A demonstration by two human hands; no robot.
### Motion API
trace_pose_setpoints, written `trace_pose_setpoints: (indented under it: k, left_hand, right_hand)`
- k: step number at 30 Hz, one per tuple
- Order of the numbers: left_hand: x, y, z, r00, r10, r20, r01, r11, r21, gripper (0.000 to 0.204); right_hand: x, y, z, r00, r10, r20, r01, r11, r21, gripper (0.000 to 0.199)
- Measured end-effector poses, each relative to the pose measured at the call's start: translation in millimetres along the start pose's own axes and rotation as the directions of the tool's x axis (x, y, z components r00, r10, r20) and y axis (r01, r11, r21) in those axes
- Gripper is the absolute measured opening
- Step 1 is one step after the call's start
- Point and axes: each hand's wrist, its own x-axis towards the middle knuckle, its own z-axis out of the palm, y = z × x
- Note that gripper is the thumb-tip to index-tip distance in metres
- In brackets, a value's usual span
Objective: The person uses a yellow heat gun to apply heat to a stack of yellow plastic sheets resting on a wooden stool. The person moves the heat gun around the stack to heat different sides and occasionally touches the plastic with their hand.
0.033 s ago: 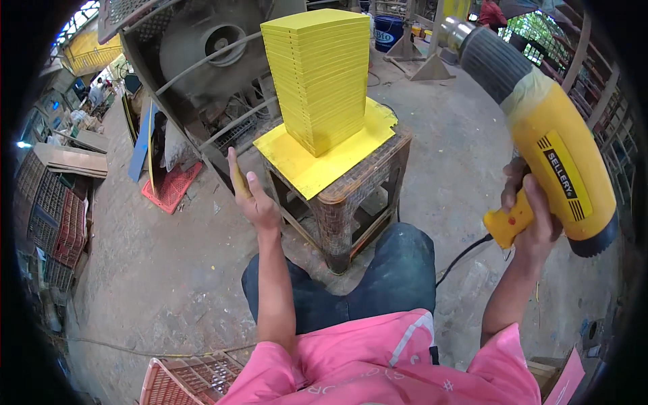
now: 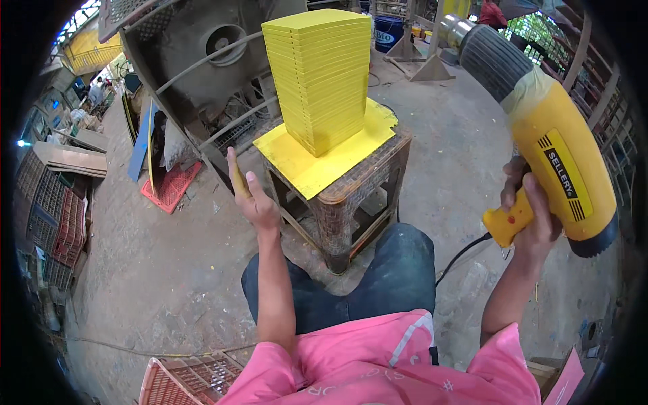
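Note:
A yellow heat gun (image 2: 587, 148) with a ribbed black front and metal nozzle is in my right hand (image 2: 540, 219). My fingers wrap its handle, and the nozzle points up and away to the far left. On a worn wooden stool (image 2: 331, 226) before my knees stands a tall stack of yellow rectangular pieces (image 2: 331, 81). Under the stack lies a flat yellow sheet (image 2: 307, 172), which overhangs the stool top in places. My left hand (image 2: 256, 202) is raised left of the stool, fingers stretched out and yellowish along one edge, apart from the stack.
A large metal fan housing (image 2: 196, 61) with bars stands behind the stool on the left. A red plastic crate piece (image 2: 174, 189) lies on the floor near leaning boards. A black cord (image 2: 462, 256) runs from the heat gun. Another crate (image 2: 175, 378) sits beside me at lower left.

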Motion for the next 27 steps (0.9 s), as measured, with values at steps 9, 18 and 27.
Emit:
trace_pose_setpoints:
  k: [9, 18, 27]
  left_hand:
    - [2, -5, -1, 0.999, -0.013, -0.033, 0.012, 1.0, -0.027, 0.046]
    - [4, -15, -6, 0.998, -0.029, -0.056, 0.028, 0.999, -0.018, 0.045]
    - [3, -16, -2, 0.997, -0.016, -0.069, 0.015, 1.0, -0.015, 0.044]
  right_hand:
    - [-25, 18, -8, 0.965, 0.208, 0.161, -0.177, 0.966, -0.187, 0.023]
    - [-58, 30, -28, 0.804, 0.573, 0.162, -0.434, 0.75, -0.499, 0.023]
    - [-42, 16, -13, 0.826, 0.526, 0.204, -0.428, 0.82, -0.38, 0.021]
